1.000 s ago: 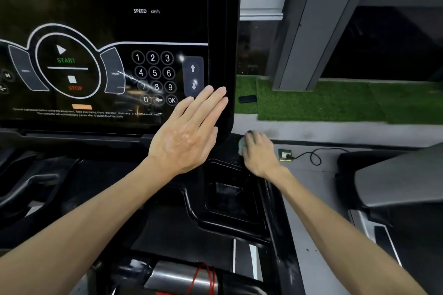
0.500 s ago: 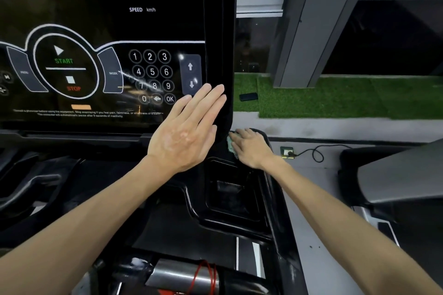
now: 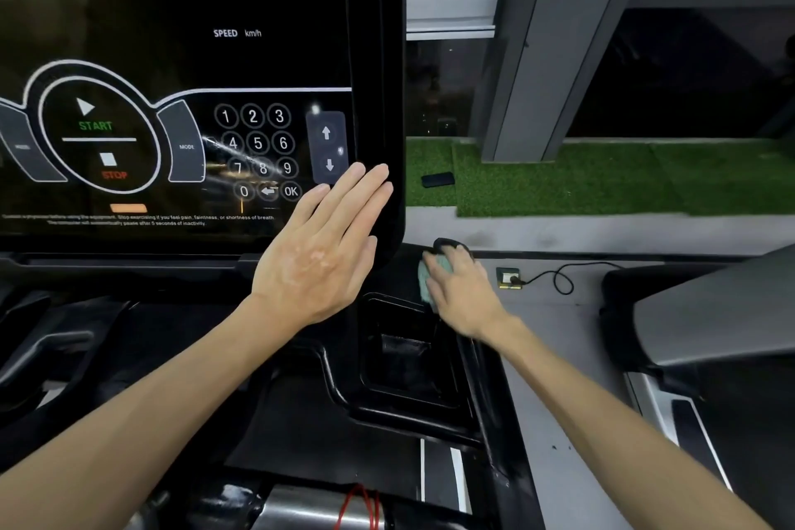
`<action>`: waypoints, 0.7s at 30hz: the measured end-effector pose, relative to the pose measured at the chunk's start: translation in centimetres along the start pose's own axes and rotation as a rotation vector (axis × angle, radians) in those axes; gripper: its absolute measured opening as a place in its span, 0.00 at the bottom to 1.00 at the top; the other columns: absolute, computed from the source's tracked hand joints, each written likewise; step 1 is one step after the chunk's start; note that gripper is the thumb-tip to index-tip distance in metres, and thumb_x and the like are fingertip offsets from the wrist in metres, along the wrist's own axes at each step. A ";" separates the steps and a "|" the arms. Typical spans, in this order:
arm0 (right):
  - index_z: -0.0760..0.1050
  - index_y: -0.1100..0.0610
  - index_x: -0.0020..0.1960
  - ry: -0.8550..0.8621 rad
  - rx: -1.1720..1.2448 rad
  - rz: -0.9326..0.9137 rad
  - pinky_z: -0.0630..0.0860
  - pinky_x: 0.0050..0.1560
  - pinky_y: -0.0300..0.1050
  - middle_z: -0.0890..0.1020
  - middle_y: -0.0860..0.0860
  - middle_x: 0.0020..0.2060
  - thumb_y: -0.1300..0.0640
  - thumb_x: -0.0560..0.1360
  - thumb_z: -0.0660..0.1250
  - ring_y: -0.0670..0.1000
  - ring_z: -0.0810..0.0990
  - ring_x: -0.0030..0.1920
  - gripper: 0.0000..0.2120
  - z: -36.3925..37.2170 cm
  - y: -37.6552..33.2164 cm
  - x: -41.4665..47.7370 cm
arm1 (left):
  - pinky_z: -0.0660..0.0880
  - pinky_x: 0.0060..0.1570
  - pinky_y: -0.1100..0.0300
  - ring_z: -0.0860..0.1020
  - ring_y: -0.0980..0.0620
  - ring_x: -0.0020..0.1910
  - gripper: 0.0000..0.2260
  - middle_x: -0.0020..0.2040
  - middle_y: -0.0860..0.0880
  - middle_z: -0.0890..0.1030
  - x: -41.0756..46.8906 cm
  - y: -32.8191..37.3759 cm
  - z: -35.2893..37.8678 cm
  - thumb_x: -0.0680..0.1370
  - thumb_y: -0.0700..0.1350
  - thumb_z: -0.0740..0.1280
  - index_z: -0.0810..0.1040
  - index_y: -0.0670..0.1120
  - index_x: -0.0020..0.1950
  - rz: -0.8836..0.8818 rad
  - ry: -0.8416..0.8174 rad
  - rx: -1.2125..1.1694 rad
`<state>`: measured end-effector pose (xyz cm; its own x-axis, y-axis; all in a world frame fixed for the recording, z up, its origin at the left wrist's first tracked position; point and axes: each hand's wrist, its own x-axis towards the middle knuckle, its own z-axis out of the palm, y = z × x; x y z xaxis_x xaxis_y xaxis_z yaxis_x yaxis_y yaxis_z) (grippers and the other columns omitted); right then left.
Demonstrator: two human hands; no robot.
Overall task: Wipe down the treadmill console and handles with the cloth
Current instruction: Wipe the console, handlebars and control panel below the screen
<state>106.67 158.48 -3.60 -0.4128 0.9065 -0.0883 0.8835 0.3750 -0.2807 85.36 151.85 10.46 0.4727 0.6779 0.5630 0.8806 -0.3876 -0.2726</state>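
Grey floor [image 3: 572, 340] with green turf [image 3: 602, 181], a black phone [image 3: 438, 179] on it, socket box [image 3: 508, 278] and cable [image 3: 559, 278].

Glossy black treadmill console [image 3: 374, 56] with white, green and orange-red markings, beside green turf.

The console carries white outlines, white keypad digits, a green START label [image 3: 95, 125], an orange-red STOP label [image 3: 114, 175] and a small orange bar [image 3: 128, 208]. The cloth [image 3: 430, 275] under the right hand [image 3: 462, 293] is pale teal-green. The tray [image 3: 404, 353] below is black. Beyond lie bright green artificial grass [image 3: 602, 181], a grey floor [image 3: 559, 314] with a black cable [image 3: 559, 275], and a grey pillar [image 3: 542, 56]. Red wires [image 3: 359, 506] show at the bottom.
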 end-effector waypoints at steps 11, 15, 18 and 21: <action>0.66 0.52 0.72 -0.074 0.028 0.144 0.64 0.68 0.56 0.64 0.58 0.72 0.51 0.79 0.51 0.61 0.64 0.69 0.22 -0.7 -0.2 4.2 | 0.62 0.71 0.48 0.61 0.44 0.77 0.25 0.78 0.42 0.62 -0.1 -0.1 -0.2 0.81 0.44 0.59 0.61 0.39 0.77 0.005 0.000 0.001; 0.63 0.54 0.74 0.057 0.029 0.076 0.55 0.72 0.55 0.59 0.58 0.75 0.53 0.77 0.51 0.62 0.55 0.75 0.26 0.2 -1.4 -1.8 | 0.61 0.72 0.48 0.60 0.45 0.77 0.25 0.78 0.43 0.61 0.0 0.0 -0.3 0.81 0.44 0.59 0.60 0.39 0.77 0.004 -0.023 -0.002; 0.61 0.54 0.75 0.131 0.052 0.046 0.51 0.74 0.54 0.58 0.57 0.76 0.56 0.75 0.48 0.62 0.53 0.76 0.28 1.2 -2.3 -7.6 | 0.59 0.73 0.48 0.59 0.44 0.78 0.25 0.78 0.42 0.60 -0.1 0.0 -0.3 0.81 0.44 0.58 0.59 0.39 0.78 0.002 -0.033 -0.001; 0.56 0.53 0.77 0.102 0.009 0.020 0.42 0.74 0.50 0.52 0.55 0.77 0.59 0.78 0.52 0.60 0.46 0.77 0.28 1.9 -2.9 -12.4 | 0.60 0.73 0.48 0.59 0.44 0.77 0.25 0.78 0.42 0.60 -0.1 0.1 -0.1 0.82 0.44 0.56 0.58 0.39 0.78 0.001 -0.024 0.005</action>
<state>108.86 145.77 -3.52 -0.3699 0.9291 0.0032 0.8892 0.3551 -0.2885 85.36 151.68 10.49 0.4746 0.6919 0.5441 0.8800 -0.3857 -0.2772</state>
